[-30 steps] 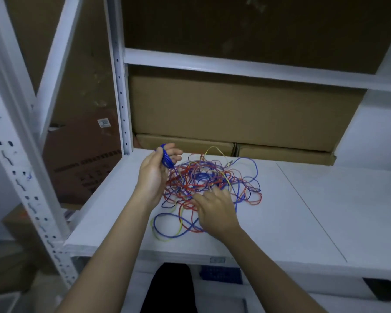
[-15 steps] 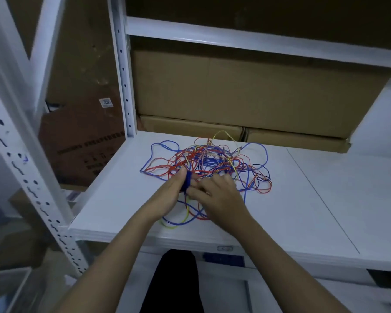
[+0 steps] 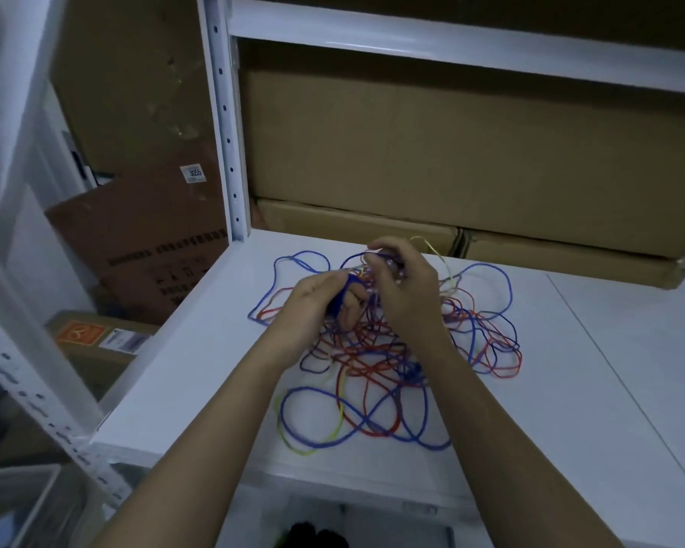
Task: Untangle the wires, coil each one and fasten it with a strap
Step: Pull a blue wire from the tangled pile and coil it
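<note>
Two hands [image 3: 317,306] [image 3: 404,286], one wire tangle [image 3: 392,350] of blue, red, yellow strands, one shelf [image 3: 198,365], about five boxes [image 3: 432,140]

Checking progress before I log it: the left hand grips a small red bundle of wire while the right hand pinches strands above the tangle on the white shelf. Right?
Not quite. In the head view the bundle gripped by the left hand is blue, not red. The rest holds: the right hand pinches strands above the tangle on the white shelf.

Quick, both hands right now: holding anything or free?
Left hand: grips a small bundle of blue wire.
Right hand: fingers curled, pinching strands lifted from the wire tangle.
</note>
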`<state>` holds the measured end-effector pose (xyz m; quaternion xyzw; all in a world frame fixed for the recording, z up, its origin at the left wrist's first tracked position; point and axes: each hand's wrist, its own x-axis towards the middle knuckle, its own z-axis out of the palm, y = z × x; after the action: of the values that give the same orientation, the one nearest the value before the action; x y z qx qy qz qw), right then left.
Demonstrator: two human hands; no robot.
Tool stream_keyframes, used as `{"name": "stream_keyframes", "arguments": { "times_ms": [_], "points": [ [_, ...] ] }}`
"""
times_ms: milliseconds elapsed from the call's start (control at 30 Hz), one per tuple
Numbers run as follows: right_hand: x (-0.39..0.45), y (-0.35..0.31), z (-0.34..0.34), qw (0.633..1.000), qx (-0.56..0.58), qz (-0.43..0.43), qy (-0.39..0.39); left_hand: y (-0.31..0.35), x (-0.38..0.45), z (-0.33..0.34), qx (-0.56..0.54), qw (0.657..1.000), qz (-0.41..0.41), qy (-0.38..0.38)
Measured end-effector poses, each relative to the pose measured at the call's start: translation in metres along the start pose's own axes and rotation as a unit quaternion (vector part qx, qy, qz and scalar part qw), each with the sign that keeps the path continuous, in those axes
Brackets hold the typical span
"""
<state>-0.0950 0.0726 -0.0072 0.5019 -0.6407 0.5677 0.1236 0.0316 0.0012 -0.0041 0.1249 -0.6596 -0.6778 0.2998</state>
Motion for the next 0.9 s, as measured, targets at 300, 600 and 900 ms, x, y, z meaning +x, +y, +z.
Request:
{"name": "stream_keyframes", "arguments": {
  "times_ms": [300, 600, 900],
  "points": [
    [0.040, 0.081, 0.053, 0.993, -0.065, 0.034, -0.093, -0.030, 0.107, -0.009, -0.109, 0.988, 0.061, 0.090],
    [0.067, 0.133, 0.081, 0.978, -0.110, 0.030, -0.176, -0.073, 0.177, -0.026, -0.010, 0.987, 0.103, 0.122],
    [0.077, 0.116, 0.061, 0.958, 0.030, 0.143, -0.246, -0.091, 0.175, -0.049, 0.291, 0.942, 0.103, 0.129]
  ]
}}
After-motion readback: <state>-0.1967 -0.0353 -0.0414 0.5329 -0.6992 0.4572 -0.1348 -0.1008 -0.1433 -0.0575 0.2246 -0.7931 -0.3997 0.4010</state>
